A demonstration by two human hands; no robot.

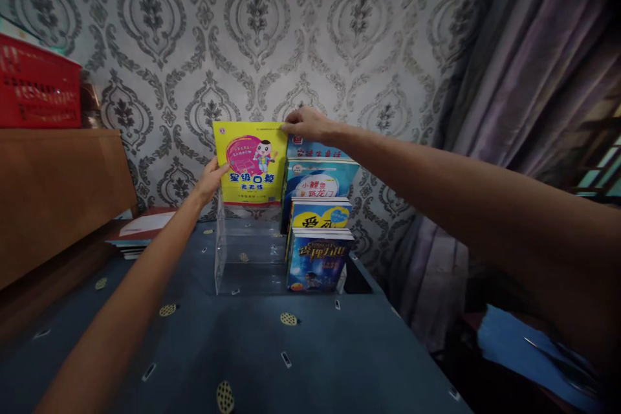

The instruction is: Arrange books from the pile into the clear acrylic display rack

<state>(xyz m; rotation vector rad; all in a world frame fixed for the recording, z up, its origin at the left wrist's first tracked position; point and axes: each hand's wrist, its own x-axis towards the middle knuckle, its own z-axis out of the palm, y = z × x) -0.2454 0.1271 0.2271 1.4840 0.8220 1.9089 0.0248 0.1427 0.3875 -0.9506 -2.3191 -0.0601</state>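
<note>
A yellow children's book (251, 162) with a pink circle and a cartoon figure stands upright in the back left tier of a clear acrylic stepped rack (242, 259). My left hand (212, 180) grips its left edge, fingers closed on it. My right hand (306, 124) pinches its top right corner. Right of it, several books fill the rack's right column: a blue one (313, 150) at the back, a light blue and white one (317, 181), a yellow and blue one (319, 213) and a dark blue one (317, 260) at the front.
The rack stands on a dark blue cloth (252, 349) with small yellow motifs. A stack of flat books (140, 229) lies at the left by a wooden cabinet (58, 194) with a red crate (39, 84) on top. Patterned wallpaper behind; purple curtain (524, 90) at right.
</note>
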